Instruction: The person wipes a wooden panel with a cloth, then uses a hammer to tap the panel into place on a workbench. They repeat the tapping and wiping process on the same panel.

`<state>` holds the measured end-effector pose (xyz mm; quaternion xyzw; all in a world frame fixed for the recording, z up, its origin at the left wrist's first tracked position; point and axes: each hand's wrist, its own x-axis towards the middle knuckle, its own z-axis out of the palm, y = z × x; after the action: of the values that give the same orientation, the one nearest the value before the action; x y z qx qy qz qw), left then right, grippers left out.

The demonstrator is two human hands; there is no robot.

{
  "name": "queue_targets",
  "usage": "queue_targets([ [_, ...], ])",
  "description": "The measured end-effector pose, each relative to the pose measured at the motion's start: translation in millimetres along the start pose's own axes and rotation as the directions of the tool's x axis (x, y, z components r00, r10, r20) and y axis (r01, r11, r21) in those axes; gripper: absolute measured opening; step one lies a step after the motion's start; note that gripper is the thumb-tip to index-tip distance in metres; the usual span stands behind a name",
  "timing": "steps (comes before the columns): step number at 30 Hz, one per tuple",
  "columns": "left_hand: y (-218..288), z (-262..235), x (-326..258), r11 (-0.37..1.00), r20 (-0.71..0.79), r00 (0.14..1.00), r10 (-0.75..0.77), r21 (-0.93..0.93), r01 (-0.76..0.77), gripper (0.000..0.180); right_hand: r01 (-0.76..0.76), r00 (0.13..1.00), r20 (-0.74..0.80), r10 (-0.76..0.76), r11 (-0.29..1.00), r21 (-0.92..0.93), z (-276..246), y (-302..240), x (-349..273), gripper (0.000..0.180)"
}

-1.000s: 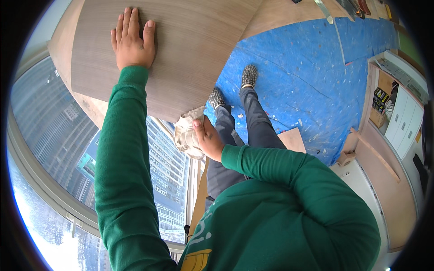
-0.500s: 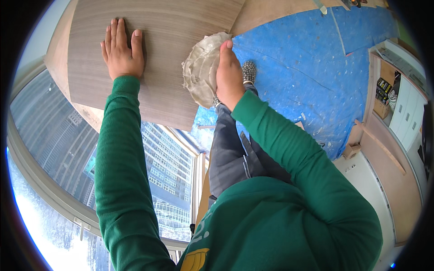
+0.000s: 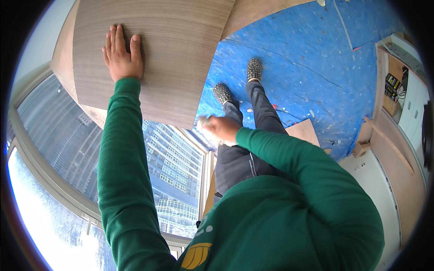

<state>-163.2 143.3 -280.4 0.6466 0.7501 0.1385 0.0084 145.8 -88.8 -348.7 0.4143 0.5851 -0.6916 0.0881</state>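
Note:
My left hand lies flat on the grey-brown wood-grain panel, fingers stretched out and thumb apart. Below the panel's near right corner, in front of my legs, my right hand is closed on a pale beige cloth. Motion smears the cloth, and most of it is hidden behind or within the fingers, so its full shape cannot be made out. The hand and cloth are off the panel's face, close to its lower edge.
Blue sheeting with scattered debris covers the floor under my patterned shoes. A window with tall buildings outside is at lower left. On the right stand a white cabinet and a wooden strip. A thin board lies near my legs.
My right hand has swung down and toward me, off the panel's right edge, with the beige cloth, which was spread wide before. The left hand stays on the panel.

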Motion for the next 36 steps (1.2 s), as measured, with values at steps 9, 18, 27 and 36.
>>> queue_targets([
  [9,22,-7,-8,0.978,0.069,0.995,0.07,0.192,-0.082,0.065,-0.235,0.723,-0.59,0.359,0.931,0.278,-190,127,-77,0.056],
  [18,167,-9,-135,0.983,0.331,0.943,0.039,0.156,-0.095,0.088,-0.499,0.603,-0.628,0.491,0.847,0.183,-240,199,-219,0.058],
  [27,181,-38,-126,0.961,0.414,0.904,-0.103,0.277,-0.017,0.091,-0.462,0.656,-0.584,0.478,0.866,0.19,-262,208,-276,0.058],
  [36,162,-254,-60,0.975,0.249,0.945,0.213,-0.124,-0.187,0.1,-0.33,0.622,-0.671,0.404,0.912,0.243,-312,240,-280,0.064],
])
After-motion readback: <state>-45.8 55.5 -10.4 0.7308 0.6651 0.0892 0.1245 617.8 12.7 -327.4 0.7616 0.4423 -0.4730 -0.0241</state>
